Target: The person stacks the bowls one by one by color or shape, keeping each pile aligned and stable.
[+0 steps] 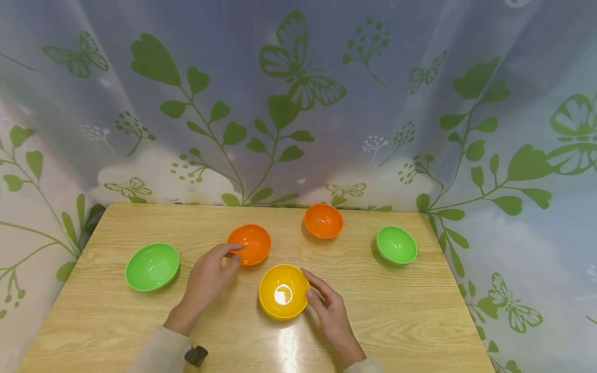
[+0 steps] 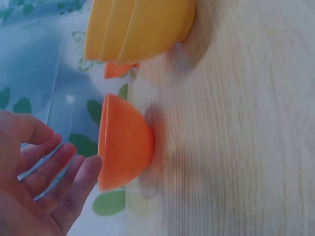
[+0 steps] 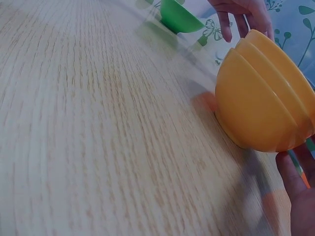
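Note:
A stack of yellow bowls stands on the table in front of me. Its layered rims show in the right wrist view, where the outer bowl is seen from the side. My right hand touches the stack's right side, thumb and fingers spread along the outer wall. Farther back and to the left is an orange bowl. My left hand is at its near left rim, fingers loosely extended and partly over it. In the left wrist view the fingertips overlap the orange bowl's rim; whether they touch is unclear.
One green bowl sits at the left, another green bowl at the right. A second orange bowl is near the wooden table's back edge. A patterned curtain hangs behind.

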Available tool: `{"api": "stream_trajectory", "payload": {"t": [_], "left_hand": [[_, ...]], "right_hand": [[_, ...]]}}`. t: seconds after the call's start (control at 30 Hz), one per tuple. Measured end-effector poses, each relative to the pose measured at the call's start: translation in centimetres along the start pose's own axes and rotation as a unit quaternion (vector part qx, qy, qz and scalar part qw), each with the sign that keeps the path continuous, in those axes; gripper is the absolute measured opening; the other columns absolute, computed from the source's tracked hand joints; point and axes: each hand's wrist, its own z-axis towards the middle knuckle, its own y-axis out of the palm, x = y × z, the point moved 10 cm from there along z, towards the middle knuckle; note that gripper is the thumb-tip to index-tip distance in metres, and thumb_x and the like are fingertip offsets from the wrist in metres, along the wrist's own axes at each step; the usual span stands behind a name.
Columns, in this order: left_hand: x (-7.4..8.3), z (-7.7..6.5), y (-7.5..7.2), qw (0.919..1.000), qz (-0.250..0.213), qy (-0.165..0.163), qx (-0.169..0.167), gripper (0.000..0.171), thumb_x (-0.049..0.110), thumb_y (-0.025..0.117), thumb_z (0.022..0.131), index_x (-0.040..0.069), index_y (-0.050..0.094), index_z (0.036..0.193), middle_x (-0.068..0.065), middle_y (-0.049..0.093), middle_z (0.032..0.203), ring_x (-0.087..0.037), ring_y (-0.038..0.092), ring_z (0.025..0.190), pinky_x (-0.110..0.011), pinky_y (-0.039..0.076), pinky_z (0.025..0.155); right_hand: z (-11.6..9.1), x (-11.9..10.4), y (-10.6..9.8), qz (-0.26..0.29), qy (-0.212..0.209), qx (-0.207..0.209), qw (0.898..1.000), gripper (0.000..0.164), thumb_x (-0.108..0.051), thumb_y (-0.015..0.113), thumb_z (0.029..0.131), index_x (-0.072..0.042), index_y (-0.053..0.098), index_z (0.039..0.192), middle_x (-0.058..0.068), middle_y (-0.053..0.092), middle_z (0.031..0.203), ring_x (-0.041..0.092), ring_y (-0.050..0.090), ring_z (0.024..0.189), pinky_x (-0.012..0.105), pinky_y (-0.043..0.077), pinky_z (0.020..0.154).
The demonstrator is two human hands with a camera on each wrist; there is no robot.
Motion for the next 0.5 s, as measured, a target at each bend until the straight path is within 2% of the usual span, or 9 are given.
{"api": "stream_trajectory", "payload": {"t": [0.03, 0.1, 0.33, 0.5], "left_hand": [[-0.3, 0.1, -0.2, 1.0, 0.003, -0.001, 0.005, 0.03, 0.017, 0.069, 0.103, 0.017, 0.077, 0.132, -0.007, 0.078, 0.123, -0.025, 0.072, 0.099, -0.035, 0.055, 0.075], [-0.8, 0.3, -0.6, 0.9999, 0.01, -0.003, 0.013, 0.03, 0.018, 0.069, 0.103, 0.015, 0.076, 0.132, -0.009, 0.077, 0.127, -0.028, 0.074, 0.107, -0.039, 0.058, 0.079], [-2.1, 1.0, -1.9, 0.9989, 0.027, -0.016, 0.034, 0.03, 0.02, 0.071, 0.104, 0.012, 0.074, 0.133, -0.015, 0.07, 0.137, -0.032, 0.074, 0.108, -0.041, 0.06, 0.075], [-2.4, 1.3, -2.5, 0.9985, 0.03, -0.025, 0.038, 0.033, 0.02, 0.071, 0.104, 0.012, 0.072, 0.137, -0.019, 0.066, 0.141, -0.034, 0.073, 0.11, -0.039, 0.058, 0.07]], "right_hand": [[0.0, 0.0, 0.0, -0.001, 0.001, 0.0, 1.0, 0.042, -0.017, 0.061, 0.113, -0.016, 0.062, 0.155, 0.003, 0.058, 0.163, 0.003, 0.051, 0.15, 0.019, 0.046, 0.118], [0.0, 0.1, 0.0, -0.003, 0.001, 0.001, 1.0, 0.042, -0.017, 0.061, 0.113, -0.017, 0.062, 0.155, 0.003, 0.058, 0.163, 0.003, 0.051, 0.15, 0.019, 0.046, 0.118], [0.0, 0.0, 0.0, -0.008, -0.009, -0.005, 1.0, 0.042, -0.017, 0.059, 0.114, -0.014, 0.061, 0.156, 0.006, 0.057, 0.164, 0.003, 0.051, 0.15, 0.02, 0.046, 0.118], [-0.1, -0.1, 0.0, -0.006, -0.005, -0.002, 1.0, 0.042, -0.017, 0.059, 0.114, -0.013, 0.061, 0.155, 0.006, 0.057, 0.164, 0.004, 0.051, 0.15, 0.019, 0.045, 0.119]]}}
